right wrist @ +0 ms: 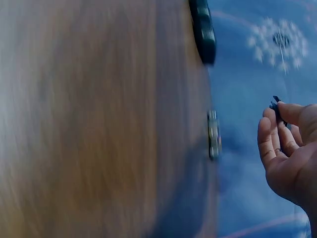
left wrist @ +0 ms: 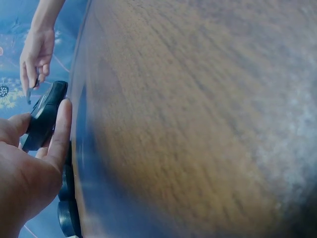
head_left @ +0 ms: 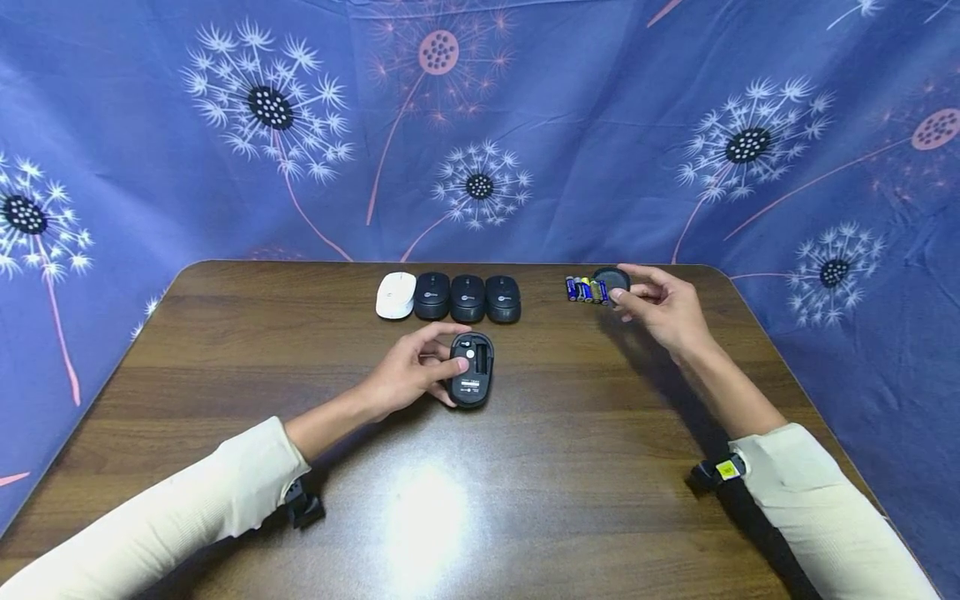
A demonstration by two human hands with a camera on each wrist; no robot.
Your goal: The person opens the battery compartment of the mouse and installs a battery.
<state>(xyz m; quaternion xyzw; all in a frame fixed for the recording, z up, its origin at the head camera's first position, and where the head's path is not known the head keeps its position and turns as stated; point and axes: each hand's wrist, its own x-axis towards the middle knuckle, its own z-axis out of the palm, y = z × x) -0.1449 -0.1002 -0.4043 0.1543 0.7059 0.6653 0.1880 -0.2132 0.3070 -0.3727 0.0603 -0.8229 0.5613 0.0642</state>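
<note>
**Open-Backed Mouse: Grip and Handling**

The black mouse is near the middle of the table, in front of the mouse row, underside facing up toward the head camera. It appears raised off the surface. Its battery slot is uncovered and looks vacant.

The left hand grips the body: thumb pressed on the underside beside the slot, fingers curled behind and along the edge. Expect a light, rigid plastic shell, probably smooth enough to slip if held loosely. Take hold by the long sides and keep fingertips clear of the slot.

The right hand pinches a dark cover between thumb and fingers. The cover looks thin and stiff; any small clips would likely be its weakest part. Hold by the rim and do not flex.

Just beside the cover in the head view, small batteries stand or lie in a row; their smooth casings may roll.

Behind the black mouse, a white mouse and three dark mice line the far part of the wooden table. A patterned cloth hangs beyond.
</note>
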